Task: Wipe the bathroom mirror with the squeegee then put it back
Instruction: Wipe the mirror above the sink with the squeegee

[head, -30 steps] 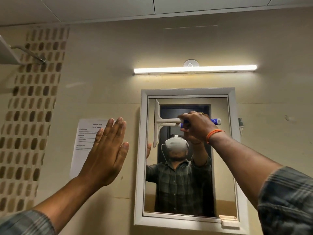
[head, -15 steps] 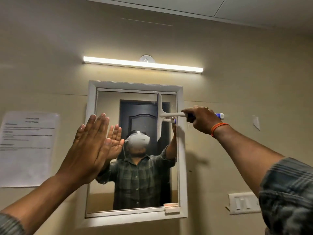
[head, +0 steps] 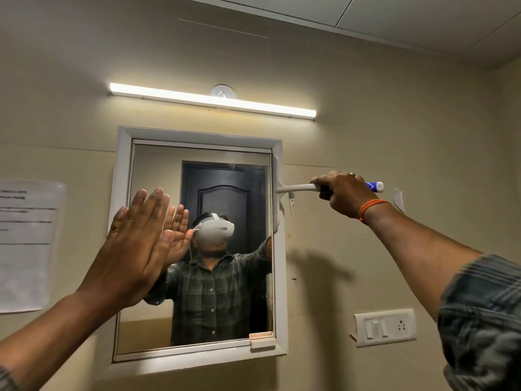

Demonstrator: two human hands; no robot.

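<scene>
The white-framed bathroom mirror (head: 124, 193) hangs on the beige wall ahead. My right hand (head: 345, 194) grips the handle of a white squeegee (head: 296, 188) whose blue end sticks out past my fist. Its blade stands vertical at the mirror's right edge, over the upper part of the right frame. My left hand (head: 135, 244) is raised flat with straight fingers over the mirror's left side and holds nothing. Whether its palm touches the glass is unclear.
A lit tube light (head: 211, 100) is fixed above the mirror. A printed paper sheet (head: 25, 244) is stuck to the wall at the left. A white switch and socket plate (head: 384, 327) sits low on the right. A small ledge (head: 262, 338) sits at the mirror's lower right corner.
The squeegee has swept from the mirror's left side across the glass to its right edge. My left hand now lies over the mirror's left part instead of the wall. The view turned right.
</scene>
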